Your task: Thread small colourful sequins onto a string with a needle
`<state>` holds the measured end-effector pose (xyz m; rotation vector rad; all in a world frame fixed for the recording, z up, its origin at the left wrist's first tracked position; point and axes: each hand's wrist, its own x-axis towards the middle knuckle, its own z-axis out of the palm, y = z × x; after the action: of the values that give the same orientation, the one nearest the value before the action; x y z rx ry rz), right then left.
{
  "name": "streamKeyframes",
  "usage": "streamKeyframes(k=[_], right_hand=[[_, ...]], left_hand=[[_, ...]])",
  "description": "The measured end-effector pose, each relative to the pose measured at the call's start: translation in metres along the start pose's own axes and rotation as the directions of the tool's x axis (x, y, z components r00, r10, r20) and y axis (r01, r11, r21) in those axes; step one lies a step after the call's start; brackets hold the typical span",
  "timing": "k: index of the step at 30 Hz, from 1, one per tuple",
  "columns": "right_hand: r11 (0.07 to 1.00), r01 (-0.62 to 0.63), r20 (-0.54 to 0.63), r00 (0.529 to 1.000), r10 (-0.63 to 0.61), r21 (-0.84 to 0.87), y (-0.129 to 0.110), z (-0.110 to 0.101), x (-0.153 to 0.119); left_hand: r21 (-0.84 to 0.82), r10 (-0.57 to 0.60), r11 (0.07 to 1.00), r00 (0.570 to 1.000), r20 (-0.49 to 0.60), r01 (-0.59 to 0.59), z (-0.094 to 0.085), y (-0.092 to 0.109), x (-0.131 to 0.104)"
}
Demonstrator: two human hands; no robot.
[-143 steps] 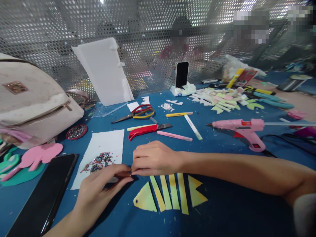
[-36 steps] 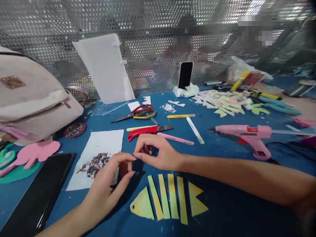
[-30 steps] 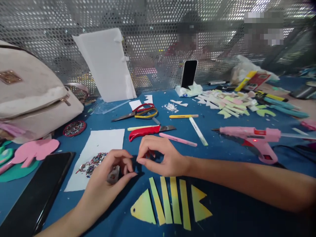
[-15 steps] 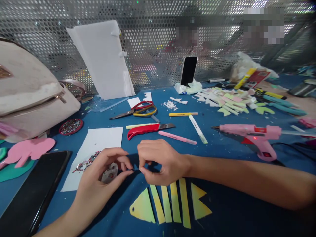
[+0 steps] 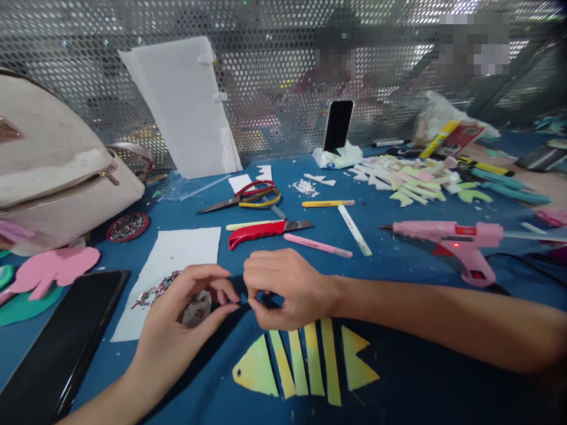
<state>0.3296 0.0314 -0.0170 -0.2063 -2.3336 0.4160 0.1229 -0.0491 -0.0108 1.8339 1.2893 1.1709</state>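
Note:
My left hand (image 5: 186, 319) has its thumb and forefinger pinched together. A tiny glint shows at the tips, too small to name. A whitish translucent piece with small dark and red specks (image 5: 197, 310) shows inside the curl of its fingers; I cannot tell if it is held. Close by on the right, my right hand (image 5: 286, 289) is closed in a pinch, and what it grips is hidden. Below the hands lies a yellow-green fish cut into separate pieces: a head (image 5: 257, 367), several strips (image 5: 313, 366) and a notched tail (image 5: 358, 360). Small coloured beads (image 5: 155, 292) lie on white paper (image 5: 188, 245).
Beyond the hands lie a red-handled knife (image 5: 257, 234), scissors (image 5: 257, 193) and markers (image 5: 318, 245). A pink glue gun (image 5: 447, 233) rests at right, its light red. A black phone (image 5: 66, 348) and a bag (image 5: 57, 165) occupy the left. Foam scraps (image 5: 407, 180) are heaped behind.
My right hand has shifted very slightly up and left. A small glint now shows at my left fingertips. The things on the table stay where they were.

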Motion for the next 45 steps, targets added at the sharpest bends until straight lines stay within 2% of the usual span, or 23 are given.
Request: streamKeyframes(k=[13,36,45], right_hand=[[0.999,0.003,0.032,0.999,-0.002,-0.048,0.0002,-0.0005,-0.0008],[0.996,0.052,-0.017,0.998,-0.054,-0.067,0.0011,0.0006,0.0],[0.992,0.046,0.061,0.997,-0.039,-0.114,0.0018,0.0001,-0.0011]], left_hand=[[0.003,0.005,1.0,1.0,0.01,-0.005,0.0013,-0.0018,-0.0001],[0.032,-0.015,0.999,1.0,0.026,0.014,-0.0002,-0.0014,-0.0005],[0.017,-0.035,0.999,0.999,-0.006,0.035,0.0011,0.0037,0.001]])
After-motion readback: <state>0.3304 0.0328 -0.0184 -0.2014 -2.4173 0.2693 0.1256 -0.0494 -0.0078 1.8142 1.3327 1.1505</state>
